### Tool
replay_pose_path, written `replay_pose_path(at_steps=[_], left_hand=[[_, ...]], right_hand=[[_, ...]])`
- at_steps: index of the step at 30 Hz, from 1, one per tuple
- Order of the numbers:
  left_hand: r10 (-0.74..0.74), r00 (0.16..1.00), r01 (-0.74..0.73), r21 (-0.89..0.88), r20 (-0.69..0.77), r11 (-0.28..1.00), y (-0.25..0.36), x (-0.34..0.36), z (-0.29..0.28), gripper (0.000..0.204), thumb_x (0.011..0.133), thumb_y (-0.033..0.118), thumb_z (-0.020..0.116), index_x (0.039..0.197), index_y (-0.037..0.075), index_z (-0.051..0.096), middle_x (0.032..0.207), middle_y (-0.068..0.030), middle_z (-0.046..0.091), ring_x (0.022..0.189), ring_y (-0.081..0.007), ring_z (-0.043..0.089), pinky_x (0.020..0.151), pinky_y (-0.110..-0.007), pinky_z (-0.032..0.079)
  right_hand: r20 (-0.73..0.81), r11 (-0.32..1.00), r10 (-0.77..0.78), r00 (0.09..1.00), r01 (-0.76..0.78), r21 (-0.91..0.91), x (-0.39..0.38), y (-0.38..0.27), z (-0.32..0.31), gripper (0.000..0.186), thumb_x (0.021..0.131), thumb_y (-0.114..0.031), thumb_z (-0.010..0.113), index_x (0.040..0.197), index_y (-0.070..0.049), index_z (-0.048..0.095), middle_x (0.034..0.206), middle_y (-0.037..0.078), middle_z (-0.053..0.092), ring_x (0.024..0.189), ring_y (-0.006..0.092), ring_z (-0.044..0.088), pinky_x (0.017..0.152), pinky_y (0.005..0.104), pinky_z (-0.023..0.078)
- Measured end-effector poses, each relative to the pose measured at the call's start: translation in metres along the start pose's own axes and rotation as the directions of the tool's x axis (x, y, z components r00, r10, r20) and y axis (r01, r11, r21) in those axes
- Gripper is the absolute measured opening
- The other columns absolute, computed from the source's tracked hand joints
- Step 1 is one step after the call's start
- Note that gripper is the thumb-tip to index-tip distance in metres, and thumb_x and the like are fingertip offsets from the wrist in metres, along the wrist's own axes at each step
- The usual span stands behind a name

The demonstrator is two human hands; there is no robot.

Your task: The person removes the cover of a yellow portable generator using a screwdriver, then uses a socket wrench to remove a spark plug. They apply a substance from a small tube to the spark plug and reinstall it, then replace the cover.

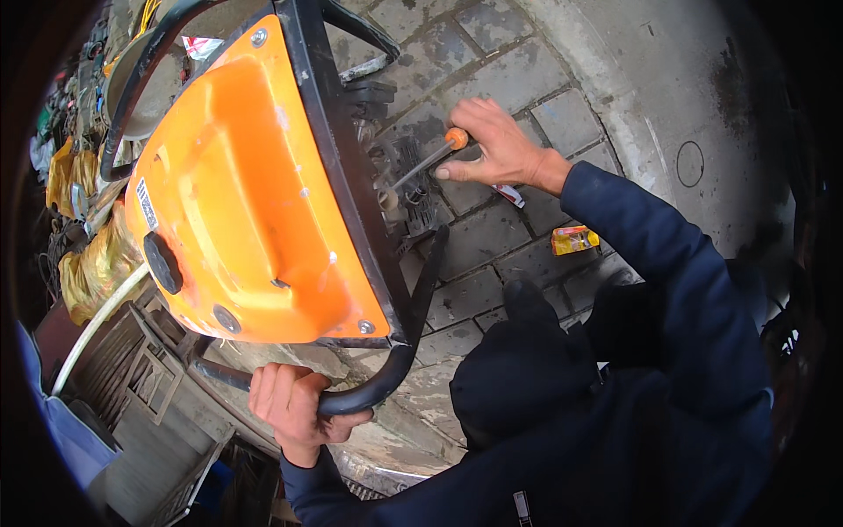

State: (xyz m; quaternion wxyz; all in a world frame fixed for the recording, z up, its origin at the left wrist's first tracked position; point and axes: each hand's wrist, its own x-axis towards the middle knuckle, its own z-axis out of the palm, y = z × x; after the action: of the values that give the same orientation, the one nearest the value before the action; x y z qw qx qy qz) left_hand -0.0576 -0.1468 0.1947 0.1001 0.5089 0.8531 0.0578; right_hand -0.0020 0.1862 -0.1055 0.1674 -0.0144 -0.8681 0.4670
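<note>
An orange fuel tank (237, 193) in a black tubular frame (320, 132), apparently part of a portable generator, fills the left middle. My left hand (294, 406) is wrapped round the frame's lower bar near the bottom edge. On the machine's right side, my right hand (500, 149) is closed round the handle end of a screwdriver (426, 165) with an orange-and-black handle. Its metal shaft slants down left to the dark finned engine (413, 189) beside the tank. The tip's exact contact is hard to make out. A black cap (162, 262) sits on the tank.
Grey paving stones (492, 237) lie under the machine, with a concrete strip (650, 105) to the right. A yellow packet (575, 240) rests on the paving near my right forearm. Cluttered bags (97, 263) and a metal rack (149, 369) crowd the left.
</note>
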Motion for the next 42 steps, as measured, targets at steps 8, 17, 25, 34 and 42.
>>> replay_pose_path(at_steps=[8, 17, 25, 34, 42], left_hand=[[-0.013, 0.997, 0.022, 0.106, -0.083, 0.994, 0.010, 0.003, 0.010, 0.061, 0.094, 0.066, 0.058, 0.080, 0.007, 0.051, 0.069, -0.0108, 0.047, 0.061, -0.0291, 0.050, 0.058, -0.038, 0.038], [0.004, 1.000, -0.006, 0.060, 0.024, 0.998, 0.002, 0.005, 0.003, 0.052, 0.094, 0.056, 0.062, 0.080, 0.007, 0.050, 0.070, -0.0098, 0.046, 0.059, -0.0299, 0.048, 0.056, -0.039, 0.038], [-0.080, 0.997, 0.082, 0.112, -0.024, 0.990, 0.002, -0.011, 0.008, 0.067, 0.095, 0.072, 0.049, 0.081, 0.007, 0.048, 0.069, -0.0097, 0.048, 0.060, -0.0271, 0.050, 0.057, -0.038, 0.040], [-0.111, 0.990, 0.119, 0.093, -0.087, 0.989, -0.003, -0.016, 0.013, 0.066, 0.092, 0.073, 0.053, 0.083, 0.007, 0.048, 0.070, -0.0094, 0.048, 0.063, -0.0277, 0.052, 0.059, -0.039, 0.041], [-0.280, 0.957, 0.288, -0.117, 0.080, 0.950, 0.042, 0.039, -0.024, 0.074, 0.075, 0.066, 0.081, 0.107, 0.003, 0.058, 0.098, -0.0115, 0.057, 0.090, -0.0253, 0.056, 0.080, -0.038, 0.046]], right_hand=[[-0.046, 0.999, 0.012, 0.999, -0.011, 0.032, -0.010, 0.014, 0.011, 0.064, 0.096, -0.073, 0.052, 0.087, -0.010, 0.057, 0.086, 0.007, 0.050, 0.085, 0.0275, 0.050, 0.082, 0.0411, 0.036], [-0.090, 0.992, 0.084, 0.992, -0.074, 0.104, -0.011, 0.012, 0.010, 0.070, 0.091, -0.076, 0.055, 0.087, -0.006, 0.062, 0.089, 0.011, 0.056, 0.091, 0.0296, 0.055, 0.087, 0.0438, 0.038], [-0.206, 0.993, 0.067, 0.976, -0.045, 0.112, -0.013, 0.015, 0.023, 0.065, 0.086, -0.076, 0.062, 0.079, -0.012, 0.061, 0.080, 0.005, 0.053, 0.084, 0.0252, 0.052, 0.084, 0.0416, 0.036], [-0.150, 0.984, 0.075, 0.986, -0.049, 0.170, -0.010, 0.025, 0.018, 0.064, 0.086, -0.073, 0.066, 0.083, -0.010, 0.065, 0.080, 0.006, 0.054, 0.082, 0.0263, 0.055, 0.077, 0.0429, 0.043], [-0.186, 0.969, 0.159, 0.970, -0.117, 0.215, -0.016, 0.022, 0.023, 0.068, 0.079, -0.073, 0.073, 0.080, -0.006, 0.066, 0.076, 0.009, 0.058, 0.080, 0.0296, 0.060, 0.075, 0.0447, 0.049]])
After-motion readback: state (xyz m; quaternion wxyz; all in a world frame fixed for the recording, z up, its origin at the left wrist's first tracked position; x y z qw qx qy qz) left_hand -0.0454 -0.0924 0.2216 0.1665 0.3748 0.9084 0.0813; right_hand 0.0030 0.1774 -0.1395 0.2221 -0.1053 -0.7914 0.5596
